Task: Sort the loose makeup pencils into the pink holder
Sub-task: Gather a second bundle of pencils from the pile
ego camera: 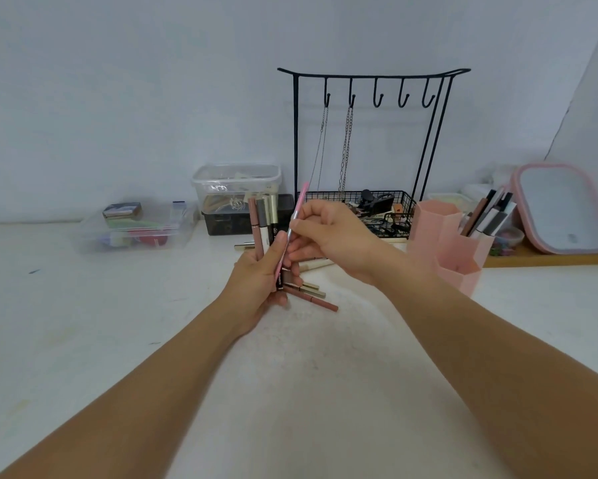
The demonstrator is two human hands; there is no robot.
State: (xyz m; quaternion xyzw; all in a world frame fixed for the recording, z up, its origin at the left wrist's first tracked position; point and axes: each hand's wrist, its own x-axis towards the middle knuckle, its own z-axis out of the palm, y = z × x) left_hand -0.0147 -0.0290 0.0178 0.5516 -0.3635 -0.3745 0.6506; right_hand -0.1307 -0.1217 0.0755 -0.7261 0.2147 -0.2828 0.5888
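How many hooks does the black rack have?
5, all in a row under the top bar of the black rack. The two leftmost hold chains; three are bare.

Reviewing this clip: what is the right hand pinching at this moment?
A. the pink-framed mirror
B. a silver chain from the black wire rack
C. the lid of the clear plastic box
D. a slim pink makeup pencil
D: the right hand pinches the slim pink makeup pencil at mid-length, beside the bundle of pencils gripped in the left hand.
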